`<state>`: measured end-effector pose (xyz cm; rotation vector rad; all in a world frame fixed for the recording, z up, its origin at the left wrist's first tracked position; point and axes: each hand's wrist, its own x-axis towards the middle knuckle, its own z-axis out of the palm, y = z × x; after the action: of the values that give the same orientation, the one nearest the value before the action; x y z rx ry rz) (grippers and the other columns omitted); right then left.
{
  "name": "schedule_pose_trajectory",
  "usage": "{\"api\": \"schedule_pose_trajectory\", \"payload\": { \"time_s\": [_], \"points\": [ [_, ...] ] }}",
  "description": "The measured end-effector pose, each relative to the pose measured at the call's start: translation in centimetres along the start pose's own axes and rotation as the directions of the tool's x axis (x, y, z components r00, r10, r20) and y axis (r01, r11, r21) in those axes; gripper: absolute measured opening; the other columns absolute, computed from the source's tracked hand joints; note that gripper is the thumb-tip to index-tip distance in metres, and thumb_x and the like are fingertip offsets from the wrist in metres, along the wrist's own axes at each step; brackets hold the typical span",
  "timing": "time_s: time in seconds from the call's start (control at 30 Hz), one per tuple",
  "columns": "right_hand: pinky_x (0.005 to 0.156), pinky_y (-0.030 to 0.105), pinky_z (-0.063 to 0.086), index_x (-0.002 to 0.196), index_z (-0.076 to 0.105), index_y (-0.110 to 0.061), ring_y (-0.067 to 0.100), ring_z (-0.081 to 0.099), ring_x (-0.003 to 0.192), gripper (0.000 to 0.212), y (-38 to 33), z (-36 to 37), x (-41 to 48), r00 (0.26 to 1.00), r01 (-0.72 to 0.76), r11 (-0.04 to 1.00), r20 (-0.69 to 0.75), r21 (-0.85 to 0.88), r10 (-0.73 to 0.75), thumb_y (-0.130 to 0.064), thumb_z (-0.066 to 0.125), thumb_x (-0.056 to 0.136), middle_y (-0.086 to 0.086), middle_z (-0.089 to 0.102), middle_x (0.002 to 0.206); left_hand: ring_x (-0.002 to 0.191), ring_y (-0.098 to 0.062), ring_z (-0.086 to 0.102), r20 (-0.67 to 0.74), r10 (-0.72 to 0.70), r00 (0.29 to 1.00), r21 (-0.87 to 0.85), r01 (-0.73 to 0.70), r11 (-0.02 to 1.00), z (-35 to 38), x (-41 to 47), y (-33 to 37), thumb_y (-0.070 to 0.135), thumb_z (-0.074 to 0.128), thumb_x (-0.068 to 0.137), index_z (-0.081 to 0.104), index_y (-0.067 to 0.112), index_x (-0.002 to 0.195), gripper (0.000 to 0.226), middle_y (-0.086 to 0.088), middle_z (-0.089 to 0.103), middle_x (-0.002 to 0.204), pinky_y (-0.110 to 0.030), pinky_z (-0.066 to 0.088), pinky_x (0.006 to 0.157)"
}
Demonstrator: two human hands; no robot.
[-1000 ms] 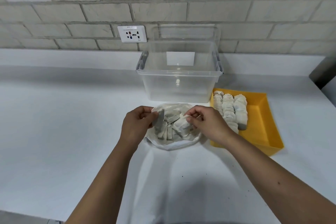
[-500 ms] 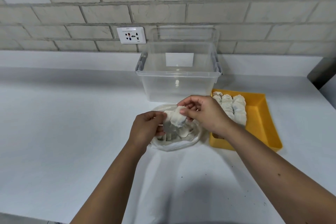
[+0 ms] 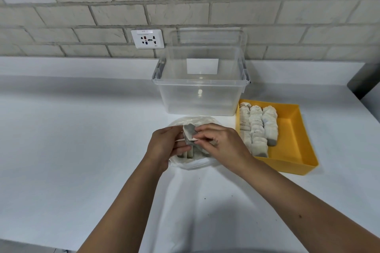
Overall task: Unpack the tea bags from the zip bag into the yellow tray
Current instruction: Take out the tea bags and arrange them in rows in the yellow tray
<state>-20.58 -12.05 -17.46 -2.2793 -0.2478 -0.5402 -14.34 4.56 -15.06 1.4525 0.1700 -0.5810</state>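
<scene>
A clear zip bag (image 3: 190,163) lies open on the white counter, with several grey tea bags inside. Both hands meet above it on a small bunch of tea bags (image 3: 189,132). My left hand (image 3: 165,146) holds the bunch from the left, and my right hand (image 3: 223,142) pinches it from the right. To the right stands the yellow tray (image 3: 292,141), with three rows of tea bags (image 3: 257,127) laid along its left side.
A clear plastic storage box (image 3: 200,90) stands behind the zip bag, against the wall. A wall socket (image 3: 147,38) sits on the brick wall to its left. A dark object (image 3: 364,84) shows at the far right edge.
Both hands first reached into the zip bag, then the right hand lifted tea bags up. Now both hands hold the bunch together just above the bag.
</scene>
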Motion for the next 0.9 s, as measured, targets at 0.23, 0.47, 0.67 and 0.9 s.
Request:
{"api": "schedule_pose_trajectory", "payload": {
  "time_s": [0.23,0.47,0.67,0.9],
  "points": [
    [0.089,0.015,0.047,0.104,0.076,-0.018,0.001,0.061,0.102,0.024,-0.1,-0.1,0.1,0.994,-0.031,0.999,0.102,-0.007,0.032,-0.030,0.074,0.084,-0.006,0.068,0.115,0.066,-0.022,0.073,-0.072,0.101,0.992,0.097,-0.094,0.991,0.1,-0.1,0.0,0.025,0.070,0.091,0.077,0.007,0.092,0.019,-0.016,0.077,0.085,-0.028,0.062,0.065],
    [0.077,0.020,0.050,0.098,0.074,-0.019,0.005,0.065,0.085,0.013,1.8,0.0,1.0,0.943,-0.330,0.941,0.079,0.073,0.324,-0.023,0.071,0.086,-0.007,0.068,0.098,0.083,0.004,0.068,-0.049,0.518,0.854,0.482,-0.434,0.761,-2.0,0.0,0.5,0.035,0.073,0.088,0.080,0.029,0.092,0.010,0.020,0.076,0.087,-0.013,0.049,0.079],
    [0.078,0.026,0.054,0.096,0.075,-0.015,0.005,0.060,0.071,0.011,2.5,3.2,1.9,0.802,-0.556,0.830,0.284,0.037,0.525,-0.017,0.070,0.086,-0.010,0.067,0.080,0.084,0.004,0.068,-0.093,0.494,0.864,0.451,-0.406,0.795,-2.4,0.4,-0.5,0.030,0.072,0.090,0.080,0.025,0.090,0.009,0.018,0.076,0.086,-0.007,0.045,0.074],
    [0.077,0.035,0.053,0.084,0.071,-0.026,0.014,0.065,0.082,0.027,2.1,6.2,3.4,0.779,-0.580,0.801,0.190,-0.145,0.598,-0.053,0.070,0.080,-0.008,0.071,0.084,0.082,-0.009,0.072,-0.180,0.463,0.868,0.368,-0.377,0.850,-3.2,0.9,-0.5,0.025,0.067,0.093,0.078,0.022,0.089,0.011,0.011,0.077,0.085,-0.034,0.057,0.083]
  ]
}}
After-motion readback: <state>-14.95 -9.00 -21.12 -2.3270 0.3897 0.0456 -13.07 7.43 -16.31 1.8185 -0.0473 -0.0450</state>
